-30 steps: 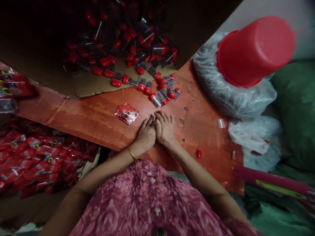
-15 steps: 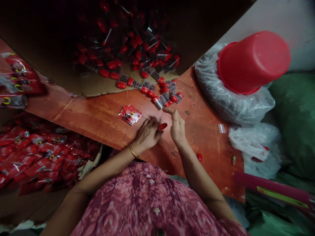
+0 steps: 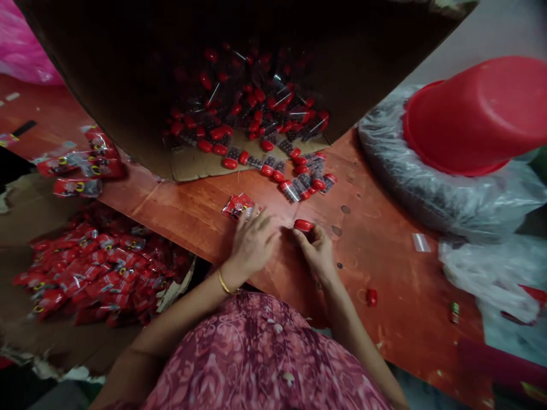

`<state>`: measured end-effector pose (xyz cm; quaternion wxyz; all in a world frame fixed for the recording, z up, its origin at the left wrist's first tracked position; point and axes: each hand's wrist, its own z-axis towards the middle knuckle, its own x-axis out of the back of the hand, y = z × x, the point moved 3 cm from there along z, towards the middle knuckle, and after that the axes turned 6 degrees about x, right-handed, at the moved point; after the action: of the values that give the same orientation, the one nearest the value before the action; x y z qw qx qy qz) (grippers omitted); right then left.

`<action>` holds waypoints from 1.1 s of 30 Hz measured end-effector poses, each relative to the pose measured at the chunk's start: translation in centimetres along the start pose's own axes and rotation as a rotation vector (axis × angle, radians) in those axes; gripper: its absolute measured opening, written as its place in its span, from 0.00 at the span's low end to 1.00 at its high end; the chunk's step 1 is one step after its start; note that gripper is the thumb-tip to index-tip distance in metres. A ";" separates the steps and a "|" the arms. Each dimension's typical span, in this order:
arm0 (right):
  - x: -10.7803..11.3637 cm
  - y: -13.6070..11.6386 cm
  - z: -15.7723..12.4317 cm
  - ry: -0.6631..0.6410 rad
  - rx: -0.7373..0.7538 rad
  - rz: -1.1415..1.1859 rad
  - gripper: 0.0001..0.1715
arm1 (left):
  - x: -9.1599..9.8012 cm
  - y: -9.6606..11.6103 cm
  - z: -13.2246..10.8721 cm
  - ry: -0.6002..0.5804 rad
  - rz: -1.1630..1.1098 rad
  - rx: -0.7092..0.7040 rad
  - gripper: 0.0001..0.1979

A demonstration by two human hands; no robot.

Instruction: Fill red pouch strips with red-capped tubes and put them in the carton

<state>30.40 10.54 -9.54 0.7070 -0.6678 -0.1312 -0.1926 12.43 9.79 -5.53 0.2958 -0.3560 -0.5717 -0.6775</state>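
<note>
So the red cap-like piece (image 3: 303, 225) is up off the table, clamped between thumb and fingers of the right hand (image 3: 314, 242). Left hand (image 3: 254, 242) is a bit blurry, fingers loosely apart over the near edge of the red printed packets (image 3: 235, 205); can't tell if they're touching. Just beyond sits a loose bunch of red-capped clear containers (image 3: 301, 185) with dark beads, more spilling from the open cardboard box (image 3: 196, 164). Off to the right on the orange-red table (image 3: 342, 336) are 2 small bits: 1 red piece (image 3: 372, 297) and 1 green-labelled item (image 3: 454, 312).
</note>
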 end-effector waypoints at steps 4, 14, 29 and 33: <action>0.4 -0.1 1.1 0.029 0.025 -0.344 0.23 | 2.4 -3.7 1.3 0.107 0.182 0.216 0.21; 0.2 -2.3 -0.1 0.242 0.408 -0.474 0.15 | 2.1 -6.0 2.3 0.077 0.123 0.276 0.15; -7.2 -7.6 2.3 0.007 0.116 0.559 0.14 | 4.4 -3.5 0.8 0.175 -0.373 0.368 0.25; -6.4 -7.3 1.3 0.031 0.140 0.475 0.17 | 2.7 -2.9 0.5 -0.054 -0.891 0.571 0.26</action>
<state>21.56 12.25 -5.76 0.7787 -0.6264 0.0274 -0.0219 8.57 10.81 -4.89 0.0496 -0.0011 -0.8368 -0.5453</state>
